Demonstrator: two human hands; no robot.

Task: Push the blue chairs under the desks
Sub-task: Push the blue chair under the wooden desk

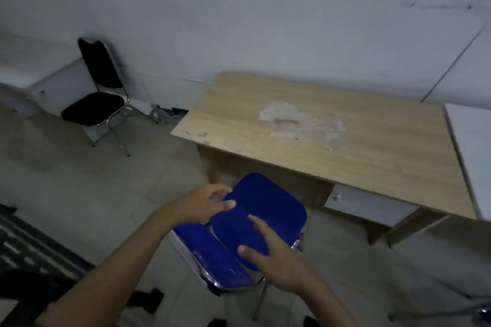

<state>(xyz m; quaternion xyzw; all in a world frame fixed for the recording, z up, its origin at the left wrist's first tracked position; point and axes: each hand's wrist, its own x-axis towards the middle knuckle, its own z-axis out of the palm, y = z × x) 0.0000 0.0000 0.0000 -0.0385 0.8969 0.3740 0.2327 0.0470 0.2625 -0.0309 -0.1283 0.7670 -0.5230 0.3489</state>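
Observation:
A blue padded chair (268, 210) with a chrome frame stands in front of a wooden desk (332, 141), its seat just short of the desk's front edge and its backrest (212, 257) nearest to me. My left hand (202, 204) hovers over the seat's left edge with fingers apart. My right hand (276, 260) is spread above the rear of the seat, fingers apart, holding nothing. Whether either hand touches the chair is unclear.
A black chair (98, 95) stands by the wall at the left. A white desk (473, 151) adjoins the wooden one on the right. A grey drawer (369, 207) hangs under the wooden desktop. Dark objects lie on the floor at bottom left.

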